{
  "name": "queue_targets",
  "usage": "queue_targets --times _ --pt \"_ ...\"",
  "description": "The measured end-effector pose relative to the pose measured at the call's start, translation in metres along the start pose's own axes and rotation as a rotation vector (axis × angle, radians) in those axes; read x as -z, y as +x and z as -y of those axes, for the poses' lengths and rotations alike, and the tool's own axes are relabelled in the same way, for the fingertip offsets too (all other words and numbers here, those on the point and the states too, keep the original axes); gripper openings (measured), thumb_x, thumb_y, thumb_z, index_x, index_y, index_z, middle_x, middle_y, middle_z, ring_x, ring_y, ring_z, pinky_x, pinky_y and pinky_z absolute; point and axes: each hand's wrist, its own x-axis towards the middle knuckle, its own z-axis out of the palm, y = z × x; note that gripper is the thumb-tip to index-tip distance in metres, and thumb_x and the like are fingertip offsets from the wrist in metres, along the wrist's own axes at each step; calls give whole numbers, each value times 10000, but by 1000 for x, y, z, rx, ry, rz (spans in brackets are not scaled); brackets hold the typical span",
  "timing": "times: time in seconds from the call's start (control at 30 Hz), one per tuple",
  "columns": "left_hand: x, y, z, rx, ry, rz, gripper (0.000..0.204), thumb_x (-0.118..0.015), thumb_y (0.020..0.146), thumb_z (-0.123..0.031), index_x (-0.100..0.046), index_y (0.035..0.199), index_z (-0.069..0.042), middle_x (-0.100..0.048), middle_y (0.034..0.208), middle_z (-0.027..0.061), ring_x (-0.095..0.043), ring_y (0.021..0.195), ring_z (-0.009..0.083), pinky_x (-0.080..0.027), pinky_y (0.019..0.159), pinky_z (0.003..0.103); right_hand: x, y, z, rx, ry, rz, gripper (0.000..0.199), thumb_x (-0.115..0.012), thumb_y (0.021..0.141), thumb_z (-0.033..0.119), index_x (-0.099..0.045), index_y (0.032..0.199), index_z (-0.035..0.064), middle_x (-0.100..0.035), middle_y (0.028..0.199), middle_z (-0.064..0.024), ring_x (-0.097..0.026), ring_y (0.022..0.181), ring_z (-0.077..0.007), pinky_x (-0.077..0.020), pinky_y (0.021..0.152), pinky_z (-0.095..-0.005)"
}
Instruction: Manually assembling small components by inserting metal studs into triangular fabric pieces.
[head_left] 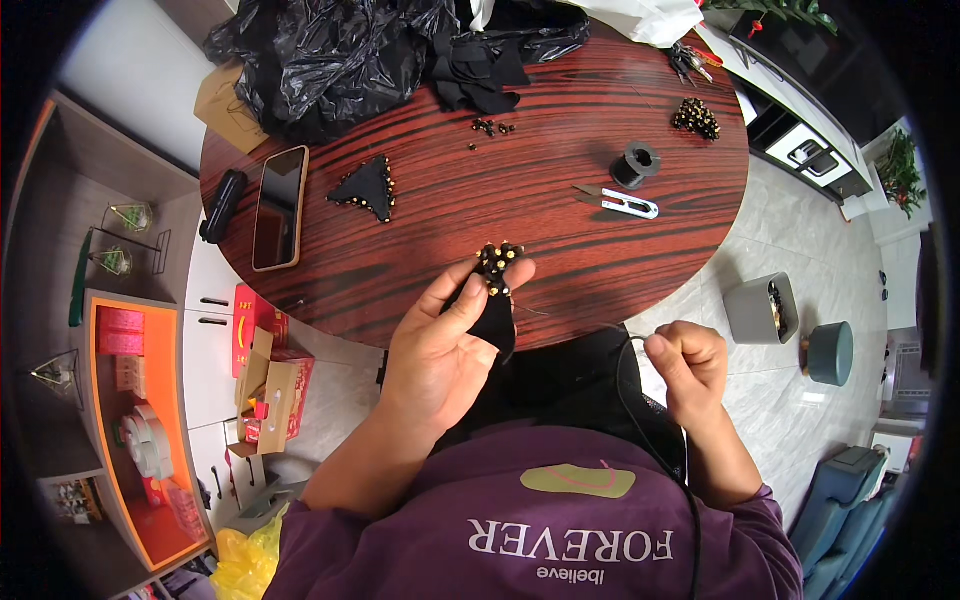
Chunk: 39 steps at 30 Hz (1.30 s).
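Note:
My left hand (440,365) is closed on a piece of black fabric (490,322) trimmed with black and gold beads (497,262), held over the table's near edge. The beaded end faces up between thumb and fingers; the rest of the cloth hangs below. A thin dark thread (535,312) runs from the fabric toward my right hand (690,368). That hand is pinched, lower and to the right, off the table's edge. Whether a needle is in its fingertips cannot be made out. Farther left on the table lies another black fabric piece (365,188) with gold beads along its edges.
On the wood-grain table (420,285) are thread snips (625,203), a black thread spool (636,165), a bead pile (697,118), loose beads (490,128), a phone (281,208) and black plastic bags (320,70). A black cord (655,455) hangs beside my right arm. A bin (757,308) stands right.

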Motion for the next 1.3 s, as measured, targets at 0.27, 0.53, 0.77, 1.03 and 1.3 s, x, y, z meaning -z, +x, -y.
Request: queue_targets --times 0.27,0.53,0.77,1.03,1.3 --pt "-9 -5 2 -95 105 54 261 -479 973 -62 -538 1223 -18 -582 1225 196 -555 1147 228 -377 1018 329 3 4 12 121 -158 132 382 -622 842 3 -387 552 84 -397 504 24 -288 454 -106 -275 448 -239" --pt "-14 -8 20 -54 189 41 206 -576 918 -25 -583 1123 -24 -630 1090 176 -587 850 161 -463 757 262 -20 29 14 55 -84 162 342 -630 881 81 -423 608 79 -446 558 27 -358 499 -86 -325 477 -234" --pt "-11 -6 32 58 246 57 133 -602 894 1 -614 1025 -14 -643 985 148 -567 756 130 -462 638 230 -26 47 -7 -132 280 385 308 -610 915 125 -460 652 73 -504 594 7 -406 536 -86 -354 504 -239" --pt "-18 0 25 170 689 -50 133 -660 861 -21 -649 992 0 -678 904 122 -610 748 117 -473 661 194 -12 54 -17 381 -188 369 256 -632 879 111 -476 680 69 -493 579 -24 -430 492 -172 -371 498 -285" --pt "-26 5 29 251 343 -102 155 -673 829 24 -625 976 31 -671 868 127 -615 711 145 -495 672 223 -9 50 -21 351 -273 310 258 -651 857 117 -470 677 77 -469 570 -25 -434 486 -207 -377 503 -302"
